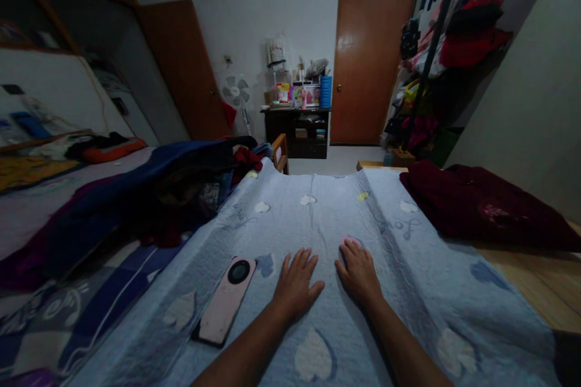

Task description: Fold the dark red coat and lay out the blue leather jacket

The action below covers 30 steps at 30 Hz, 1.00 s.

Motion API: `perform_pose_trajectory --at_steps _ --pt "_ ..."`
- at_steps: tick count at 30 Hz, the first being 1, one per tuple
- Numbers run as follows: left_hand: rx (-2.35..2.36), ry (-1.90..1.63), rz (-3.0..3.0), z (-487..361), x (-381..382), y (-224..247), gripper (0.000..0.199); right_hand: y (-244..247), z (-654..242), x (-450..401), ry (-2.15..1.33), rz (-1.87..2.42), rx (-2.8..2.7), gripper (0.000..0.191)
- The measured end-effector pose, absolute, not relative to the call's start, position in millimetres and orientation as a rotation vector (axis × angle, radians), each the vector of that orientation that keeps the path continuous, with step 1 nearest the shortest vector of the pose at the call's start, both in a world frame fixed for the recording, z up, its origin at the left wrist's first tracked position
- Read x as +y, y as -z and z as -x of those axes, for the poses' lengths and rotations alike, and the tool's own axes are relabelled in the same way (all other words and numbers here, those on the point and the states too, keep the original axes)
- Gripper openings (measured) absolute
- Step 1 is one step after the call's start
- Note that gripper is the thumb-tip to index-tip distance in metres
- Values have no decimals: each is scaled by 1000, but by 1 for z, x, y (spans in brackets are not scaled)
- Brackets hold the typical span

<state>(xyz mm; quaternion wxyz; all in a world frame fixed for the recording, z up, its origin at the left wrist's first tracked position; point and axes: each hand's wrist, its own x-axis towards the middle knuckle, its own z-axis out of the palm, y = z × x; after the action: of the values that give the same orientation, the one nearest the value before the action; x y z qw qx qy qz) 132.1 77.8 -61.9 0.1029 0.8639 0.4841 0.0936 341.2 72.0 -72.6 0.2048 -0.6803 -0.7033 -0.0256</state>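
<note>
My left hand (296, 281) lies flat on a light-blue bedspread (313, 227) with white hearts, its fingers apart and nothing in them. To its right, my right hand (361, 272) is curled over a small pink object (350, 240) that rests on the cloth. Only the far edge of that object shows past the fingers, so its kind is hidden. Left of my left hand, a pink smartphone (222, 308) with a large round black camera ring lies back side up on the bedspread.
Rumpled dark clothes (149, 187) are heaped along the left. A folded maroon cloth (481, 208) lies at the right, by a bare wooden surface (521, 278). Beyond the bedspread stand a wooden chair (280, 154), a fan (236, 92) and a dark cabinet (295, 133).
</note>
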Motion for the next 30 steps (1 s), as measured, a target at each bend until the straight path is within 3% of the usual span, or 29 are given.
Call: perform_pose_trajectory --at_steps 4,18,24,30 --pt "1371 -305 -2403 -124 94 41 55 80 -347 76 102 1836 -1992 37" --pt "2211 -1396 -2253 16 161 -117 28 99 -356 84 190 1742 -2002 37" --pt "2665 -1606 -1813 62 161 -145 42 98 -356 83 205 1737 -2007 37" --pt "2761 -1617 -1568 98 169 -146 52 95 -354 83 199 1740 -2001 36"
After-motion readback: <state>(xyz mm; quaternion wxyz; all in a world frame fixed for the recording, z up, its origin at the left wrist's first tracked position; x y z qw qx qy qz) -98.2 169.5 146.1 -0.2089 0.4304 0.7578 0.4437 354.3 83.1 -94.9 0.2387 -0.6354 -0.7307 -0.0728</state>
